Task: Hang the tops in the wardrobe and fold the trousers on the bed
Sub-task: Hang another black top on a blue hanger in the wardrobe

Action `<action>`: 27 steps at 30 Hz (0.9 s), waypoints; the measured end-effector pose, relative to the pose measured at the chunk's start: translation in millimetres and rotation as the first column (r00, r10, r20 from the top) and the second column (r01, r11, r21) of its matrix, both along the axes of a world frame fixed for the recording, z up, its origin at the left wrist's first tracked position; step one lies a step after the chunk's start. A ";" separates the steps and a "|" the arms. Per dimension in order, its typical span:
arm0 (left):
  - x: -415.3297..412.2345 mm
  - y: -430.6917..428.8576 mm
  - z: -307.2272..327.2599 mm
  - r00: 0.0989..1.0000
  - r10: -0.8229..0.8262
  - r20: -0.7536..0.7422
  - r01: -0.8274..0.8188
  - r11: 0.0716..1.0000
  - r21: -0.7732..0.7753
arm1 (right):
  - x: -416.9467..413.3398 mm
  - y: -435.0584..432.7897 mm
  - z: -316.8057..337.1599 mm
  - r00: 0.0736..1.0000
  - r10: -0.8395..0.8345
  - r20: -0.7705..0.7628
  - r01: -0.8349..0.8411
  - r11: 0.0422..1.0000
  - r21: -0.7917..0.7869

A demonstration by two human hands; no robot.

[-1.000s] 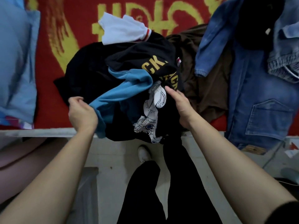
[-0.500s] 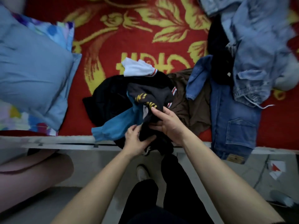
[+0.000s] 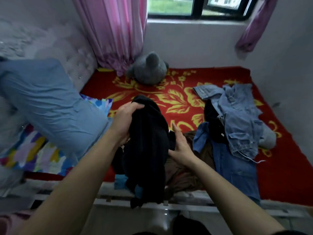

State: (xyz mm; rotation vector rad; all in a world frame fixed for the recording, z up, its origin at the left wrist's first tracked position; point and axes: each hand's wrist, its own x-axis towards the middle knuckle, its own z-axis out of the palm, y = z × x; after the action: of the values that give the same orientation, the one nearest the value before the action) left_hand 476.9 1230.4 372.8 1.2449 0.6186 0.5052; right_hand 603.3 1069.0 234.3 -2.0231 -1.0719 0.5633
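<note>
Forearms [image 3: 81, 175] bare; black trouser legs [image 3: 188, 225] at btm edge; dark sleeve hem [image 3: 288, 233] by R elbow.

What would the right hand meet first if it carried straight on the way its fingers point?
Probably nothing near: the right hand, flat against the black garment, points across the red blanket towards the grey plush toy by the wall. Depth is unclear.

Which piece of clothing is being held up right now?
The black garment, gripped at its top by the left hand; the brown garment and the jeans lie on the bed.
</note>
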 end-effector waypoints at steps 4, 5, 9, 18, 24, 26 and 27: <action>-18.3 -3.4 35.1 0.998 0.023 0.063 -0.018 0.997 -0.077 | -18.0 3.9 35.6 1.000 -0.023 0.002 0.022 0.977 0.211; -23.2 -2.4 38.3 0.996 0.036 0.079 -0.028 0.994 -0.106 | -19.1 0.5 41.1 0.999 -0.040 -0.021 0.044 0.973 0.228; -39.0 9.2 34.1 0.987 0.158 0.016 -0.159 0.981 0.109 | -15.0 -16.6 61.8 0.979 -0.180 -0.095 0.198 0.949 0.246; -76.4 -35.4 -34.7 0.758 0.243 -0.606 0.338 0.649 0.682 | 16.5 -42.1 167.9 0.924 -0.002 -0.381 0.070 0.984 0.165; -34.0 -156.9 -60.3 0.912 -0.077 -0.402 0.296 0.803 0.518 | 20.1 -90.2 163.4 0.894 0.162 -0.418 -0.147 0.987 0.069; -26.8 -181.1 -66.6 0.962 0.051 -0.269 0.101 0.847 0.522 | 36.1 -108.0 152.0 0.810 0.186 -0.556 -0.159 0.983 0.097; -27.2 -191.3 -68.8 0.965 0.131 -0.227 -0.003 0.873 0.488 | 44.5 -115.0 145.6 0.774 0.182 -0.606 -0.148 0.983 0.105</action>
State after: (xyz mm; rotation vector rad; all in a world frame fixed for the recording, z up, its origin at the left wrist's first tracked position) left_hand 449.7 1039.1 304.0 1.7919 0.7830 0.5860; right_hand 647.8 954.0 379.9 -1.5219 -0.8401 1.1812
